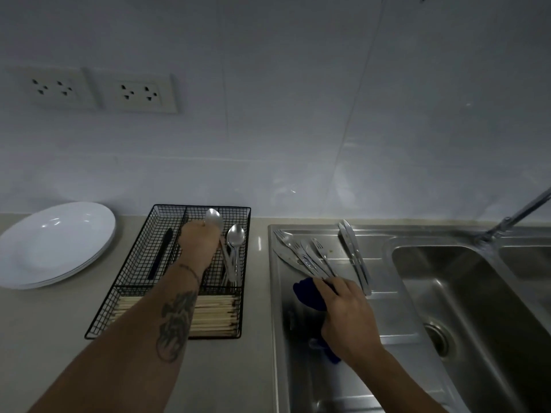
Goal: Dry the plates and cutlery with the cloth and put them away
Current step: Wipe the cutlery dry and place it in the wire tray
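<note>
While my left hand (199, 242) grips a spoon (214, 219) over the wire cutlery basket (134, 281) on the desk (53, 338), my right hand (347, 317) clutches the blue cloth (307, 293) and a bunch of forks and knives (301, 254) above the sink drainboard (387, 293). White plates (53, 242) sit stacked left of the basket.
</note>
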